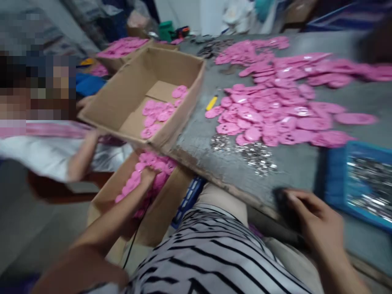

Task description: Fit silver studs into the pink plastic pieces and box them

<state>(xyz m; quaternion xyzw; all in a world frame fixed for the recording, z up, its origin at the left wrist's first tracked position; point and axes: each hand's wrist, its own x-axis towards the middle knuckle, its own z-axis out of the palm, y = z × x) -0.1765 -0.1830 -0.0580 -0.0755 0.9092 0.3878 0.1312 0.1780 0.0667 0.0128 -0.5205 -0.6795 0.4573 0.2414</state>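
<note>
Grey and worn, the work table [306, 171] fills the right half of the view, its near edge chipped and running down toward the lower right. Across its top spreads a wide heap of pink plastic pieces [275, 110], with more strewn toward the far end. An open cardboard box [131, 90] sits tilted on the table's left corner, a thin layer of the same pink shapes on its floor. Below it, off the table's edge, stands a lower carton [159, 220], and this one is where the left hand [148, 175] has gone: the hand is plunged into a pile of pink pieces in the carton [159, 167], fingers curled among them, though blur hides whether they are actually clamped on any. At the right edge a blue tray [337, 179] holds shiny metal parts and is cut off by the frame. The right hand [318, 220] rests at the table's near edge just left of that tray, fingers bent over something dark and smeared; what it is cannot be made out, nor whether the hand grips it. A scatter of small metal bits [257, 157] lies between the pink heap and that hand. A yellow tool [212, 102] lies beside the tilted box. Another person's arm [81, 157] reaches in at the left.
</note>
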